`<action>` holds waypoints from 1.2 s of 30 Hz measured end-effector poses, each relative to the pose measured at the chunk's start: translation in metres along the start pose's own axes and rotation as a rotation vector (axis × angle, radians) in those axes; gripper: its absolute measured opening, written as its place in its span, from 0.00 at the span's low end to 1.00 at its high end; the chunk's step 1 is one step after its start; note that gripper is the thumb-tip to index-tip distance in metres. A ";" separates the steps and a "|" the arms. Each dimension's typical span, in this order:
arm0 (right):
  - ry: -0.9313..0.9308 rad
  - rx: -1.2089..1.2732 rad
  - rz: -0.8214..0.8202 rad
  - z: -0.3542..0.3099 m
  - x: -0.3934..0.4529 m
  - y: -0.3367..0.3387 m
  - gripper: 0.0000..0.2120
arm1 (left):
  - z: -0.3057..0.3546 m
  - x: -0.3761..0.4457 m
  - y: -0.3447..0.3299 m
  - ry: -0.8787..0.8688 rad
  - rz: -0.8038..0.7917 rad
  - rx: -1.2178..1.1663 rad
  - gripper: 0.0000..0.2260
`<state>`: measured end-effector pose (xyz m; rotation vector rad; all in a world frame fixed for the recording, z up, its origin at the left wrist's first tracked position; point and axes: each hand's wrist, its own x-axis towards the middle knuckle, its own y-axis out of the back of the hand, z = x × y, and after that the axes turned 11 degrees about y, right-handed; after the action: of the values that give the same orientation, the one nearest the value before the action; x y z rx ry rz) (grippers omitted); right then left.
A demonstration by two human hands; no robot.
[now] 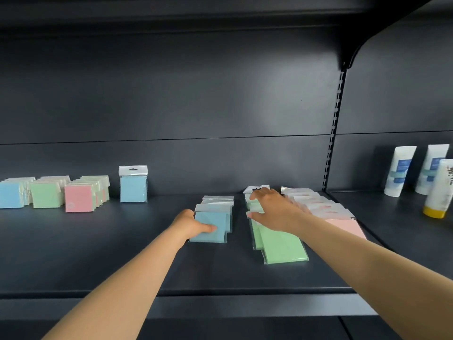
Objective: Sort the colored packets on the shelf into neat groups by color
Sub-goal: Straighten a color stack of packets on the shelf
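Now, in the head view, the left hand [190, 223] grips the top blue packet [210, 227] of a small pile mid-shelf [122, 253]. Just right, the right hand [272, 208] lies spread, fingers straight, on the green packets [282, 244], with pink packets [343, 225] beside them.

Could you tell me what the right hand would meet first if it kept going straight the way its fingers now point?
The right hand points toward the back left over the green packets. Its fingertips already reach the white header of the rearmost green packet; past that, probably only the dark back panel, though depth is unclear.
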<state>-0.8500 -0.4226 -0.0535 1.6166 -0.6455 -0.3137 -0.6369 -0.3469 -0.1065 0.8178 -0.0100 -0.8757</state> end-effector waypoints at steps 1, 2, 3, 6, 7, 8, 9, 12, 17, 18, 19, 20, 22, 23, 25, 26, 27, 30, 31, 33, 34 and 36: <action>-0.006 0.028 -0.003 -0.001 0.003 -0.002 0.23 | -0.001 0.001 0.002 0.006 -0.014 -0.027 0.23; -0.006 0.061 -0.003 -0.002 0.008 -0.006 0.24 | -0.002 0.002 0.005 0.009 -0.022 -0.057 0.20; -0.010 0.088 -0.014 -0.002 0.012 -0.009 0.24 | -0.004 0.002 0.008 0.010 -0.030 -0.096 0.16; -0.046 0.159 -0.025 -0.007 0.027 -0.020 0.26 | -0.013 0.006 0.019 0.002 -0.083 -0.357 0.07; -0.059 0.179 -0.021 -0.010 0.032 -0.024 0.23 | -0.019 0.008 0.023 0.001 -0.101 -0.485 0.06; -0.080 0.198 -0.012 -0.013 0.038 -0.029 0.18 | -0.025 0.011 0.027 0.000 -0.110 -0.609 0.07; -0.094 0.206 0.008 -0.016 0.043 -0.034 0.16 | -0.031 0.014 0.031 0.001 -0.112 -0.720 0.07; -0.122 0.240 0.030 -0.025 0.059 -0.049 0.23 | -0.044 0.022 0.035 -0.004 -0.079 -0.926 0.07; -0.220 0.330 0.053 -0.032 0.074 -0.056 0.22 | -0.047 0.026 0.035 -0.089 -0.004 -1.003 0.04; -0.244 0.363 0.044 -0.031 0.076 -0.057 0.28 | -0.047 0.026 0.035 -0.101 0.005 -1.010 0.04; -0.266 0.392 0.049 -0.031 0.078 -0.057 0.35 | -0.047 0.026 0.035 -0.108 0.011 -1.017 0.05; -0.288 0.427 0.045 -0.030 0.080 -0.057 0.39 | -0.047 0.026 0.035 -0.114 0.018 -1.019 0.05; -0.322 0.502 0.053 -0.029 0.081 -0.055 0.40 | -0.047 0.026 0.035 -0.119 0.033 -1.022 0.05; -0.339 0.549 0.064 -0.028 0.082 -0.053 0.40 | -0.047 0.026 0.035 -0.118 0.038 -1.023 0.05; -0.369 0.632 0.087 -0.026 0.082 -0.050 0.40 | -0.047 0.026 0.034 -0.112 0.045 -1.023 0.05; -0.383 0.661 0.103 -0.023 0.083 -0.051 0.39 | -0.046 0.026 0.034 -0.110 0.046 -1.023 0.05; -0.393 0.683 0.110 -0.021 0.083 -0.051 0.39 | -0.046 0.026 0.034 -0.108 0.048 -1.022 0.05; -0.418 0.713 0.096 -0.020 0.086 -0.054 0.35 | -0.046 0.027 0.034 -0.108 0.051 -1.019 0.05; -0.421 0.710 0.081 -0.020 0.088 -0.055 0.31 | -0.046 0.027 0.034 -0.108 0.051 -1.015 0.05; -0.413 0.703 0.049 -0.020 0.091 -0.060 0.24 | -0.046 0.028 0.034 -0.108 0.048 -1.013 0.06; -0.409 0.697 0.037 -0.020 0.094 -0.063 0.23 | -0.046 0.028 0.034 -0.109 0.046 -1.012 0.06; -0.403 0.700 0.031 -0.019 0.099 -0.067 0.24 | -0.047 0.028 0.033 -0.106 0.046 -1.008 0.07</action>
<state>-0.7455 -0.4613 -0.0995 2.2282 -1.1777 -0.4239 -0.5808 -0.3244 -0.1265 -0.1707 0.2972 -0.7484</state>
